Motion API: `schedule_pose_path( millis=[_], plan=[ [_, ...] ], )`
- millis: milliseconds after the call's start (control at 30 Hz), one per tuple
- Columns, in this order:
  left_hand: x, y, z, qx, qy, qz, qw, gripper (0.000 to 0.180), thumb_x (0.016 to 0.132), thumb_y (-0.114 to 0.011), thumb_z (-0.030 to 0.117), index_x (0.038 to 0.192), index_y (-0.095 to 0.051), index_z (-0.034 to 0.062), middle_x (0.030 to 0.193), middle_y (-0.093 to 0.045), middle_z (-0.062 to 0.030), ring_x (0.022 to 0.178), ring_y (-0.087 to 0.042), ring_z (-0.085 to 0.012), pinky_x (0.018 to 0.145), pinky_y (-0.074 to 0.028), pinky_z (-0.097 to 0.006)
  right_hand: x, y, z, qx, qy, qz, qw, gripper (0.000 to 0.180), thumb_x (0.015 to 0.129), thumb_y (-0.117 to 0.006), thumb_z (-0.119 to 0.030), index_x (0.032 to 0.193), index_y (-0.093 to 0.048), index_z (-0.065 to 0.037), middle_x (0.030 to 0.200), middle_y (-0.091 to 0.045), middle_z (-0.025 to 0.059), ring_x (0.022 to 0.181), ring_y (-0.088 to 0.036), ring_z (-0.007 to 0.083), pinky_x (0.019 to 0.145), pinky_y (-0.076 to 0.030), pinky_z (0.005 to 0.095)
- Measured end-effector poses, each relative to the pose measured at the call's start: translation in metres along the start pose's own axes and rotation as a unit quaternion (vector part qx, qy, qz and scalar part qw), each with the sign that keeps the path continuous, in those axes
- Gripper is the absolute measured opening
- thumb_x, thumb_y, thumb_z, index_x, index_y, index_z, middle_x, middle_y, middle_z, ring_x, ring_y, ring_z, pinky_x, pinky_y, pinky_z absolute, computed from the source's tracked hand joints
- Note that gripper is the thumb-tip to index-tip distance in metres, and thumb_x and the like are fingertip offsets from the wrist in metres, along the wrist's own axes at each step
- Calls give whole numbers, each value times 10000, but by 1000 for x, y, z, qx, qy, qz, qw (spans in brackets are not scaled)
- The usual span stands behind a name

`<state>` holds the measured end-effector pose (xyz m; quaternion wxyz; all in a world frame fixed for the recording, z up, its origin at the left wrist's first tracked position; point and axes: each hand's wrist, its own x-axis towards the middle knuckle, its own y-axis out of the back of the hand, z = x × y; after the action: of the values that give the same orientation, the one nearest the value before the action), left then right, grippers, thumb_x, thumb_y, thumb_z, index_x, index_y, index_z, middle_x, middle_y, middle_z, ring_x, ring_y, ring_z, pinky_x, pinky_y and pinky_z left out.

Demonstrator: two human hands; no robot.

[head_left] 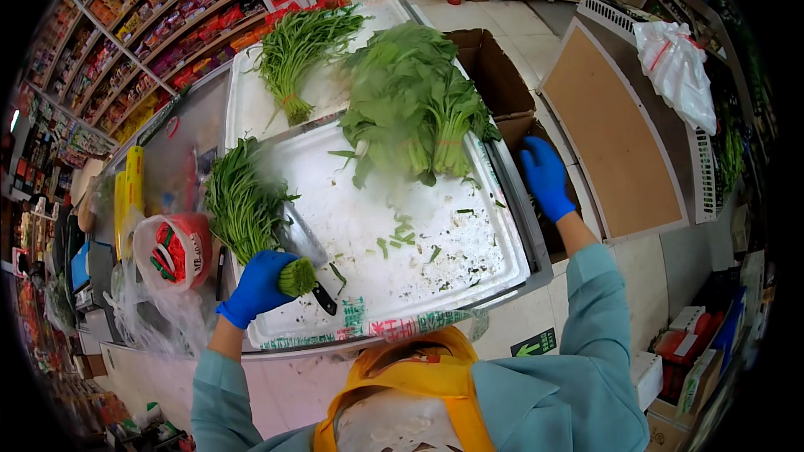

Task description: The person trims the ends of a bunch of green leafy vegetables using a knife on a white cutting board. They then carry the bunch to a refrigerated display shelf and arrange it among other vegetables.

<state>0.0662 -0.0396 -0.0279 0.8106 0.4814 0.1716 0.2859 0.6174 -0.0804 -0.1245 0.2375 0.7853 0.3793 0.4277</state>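
Note:
My left hand (258, 289), in a blue glove, is closed round the cut stem ends of a bunch of long green leafy vegetables (244, 201) at the near left of a white foam tray (377, 276). Beside that hand lies a knife (306, 238) with a wide blade and black handle, partly hidden by the bunch. My right hand (548, 180), also gloved in blue, hangs over a brown cardboard box (559, 230) past the tray's right edge. Its fingers look loosely stretched, with nothing visible in them. Short cut stem pieces (402, 233) are scattered on the tray.
Broad-leaved bunches (410, 92) and a tied bunch of thin greens (297, 59) lie at the far side. On the left stand a pink tub (173, 251) with red ties and clear plastic bags (134, 301). Another cardboard box (490, 71) stands behind the right one.

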Motion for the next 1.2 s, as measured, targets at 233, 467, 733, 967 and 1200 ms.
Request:
schedule_pose_path(
  millis=[233,467,733,967,1200],
  plan=[
    [3,5,6,7,-3,11,1000,440,610,-751,204,1000,-579,95,869,-591,-107,825,-553,-315,793,-419,-377,-68,-57,-175,10,208,-314,926,647,743,-637,-448,1254,-465,-91,1041,-539,145,858,-536,305,705,-441,399],
    [-9,6,6,-18,-8,15,1000,397,630,-740,209,979,-577,111,851,-582,-90,832,-550,-297,801,-408,-370,-88,-121,-202,11,334,-353,874,396,782,-566,-362,1034,-517,-59,947,-535,135,792,-545,287,602,-444,407],
    [-10,7,3,-3,-17,5,1000,412,628,-739,209,991,-570,112,850,-584,-91,837,-552,-298,806,-410,-370,-86,-142,-198,-45,403,-337,850,114,797,-497,-125,896,-526,-75,749,-536,89,644,-577,267,515,-452,351],
    [-11,11,7,3,10,4,1000,404,616,-743,203,970,-574,109,848,-583,-93,829,-550,-302,799,-413,-371,6,-11,-185,387,-242,-202,866,107,861,-555,-132,899,-604,-44,698,-558,-5,557,-466,74,513,-417,234],
    [1,1,4,-1,-12,-7,1000,413,606,-749,205,969,-576,108,852,-585,-97,831,-551,-305,797,-414,-375,-2,39,36,-19,-136,-180,974,238,884,-534,-255,865,-607,-30,840,-615,160,747,-597,290,662,-460,390]
  ],
)
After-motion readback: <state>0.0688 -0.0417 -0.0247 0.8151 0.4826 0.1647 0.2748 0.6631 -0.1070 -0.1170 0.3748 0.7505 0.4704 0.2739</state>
